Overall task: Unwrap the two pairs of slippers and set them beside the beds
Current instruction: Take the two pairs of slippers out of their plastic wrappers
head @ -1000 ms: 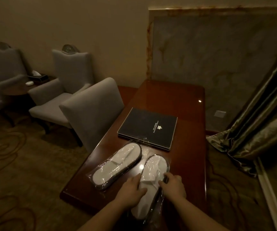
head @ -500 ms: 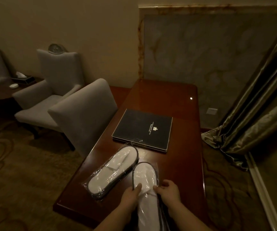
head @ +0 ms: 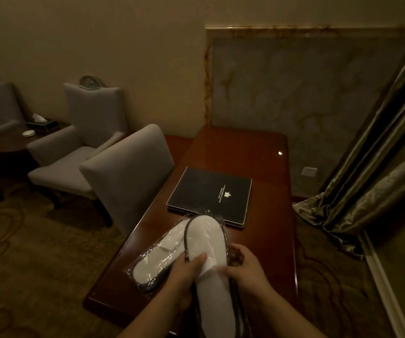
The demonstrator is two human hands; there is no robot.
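Holding one wrapped pair of slippers [head: 208, 259] lifted off the desk [head: 269, 240], the person has both hands closed on it at its middle. The left hand [head: 184, 276] grips the near left edge with its thumb laid over the white top, and the right hand [head: 245, 269] is curled round the right edge, fingers bent onto the plastic. The clear wrapper looks whole; no tear or opened end shows, though the near end of the pack runs out of view at the bottom of the picture. The second pair [head: 157, 254] lies flat on the desk just to the left, sealed in its own plastic, partly under the lifted pack.

By that showing the task is barely begun: neither pair is out of its wrapper, and none has been set down by a bed. No bed is in view at all, so the carrying remains as well.

The desk is dark polished wood, long and narrow, running away toward a pale marbled wall panel [head: 306, 93]. A black folder [head: 208, 193] with small light lettering lies past the slippers. A grey chair [head: 128, 172] is pushed up to the desk's left side, with a grey armchair [head: 79, 142] behind it and a small table holding a tissue box [head: 41, 123]. Heavy curtains [head: 367, 179] hang at the right over patterned carpet [head: 26, 264]. The room is dim.
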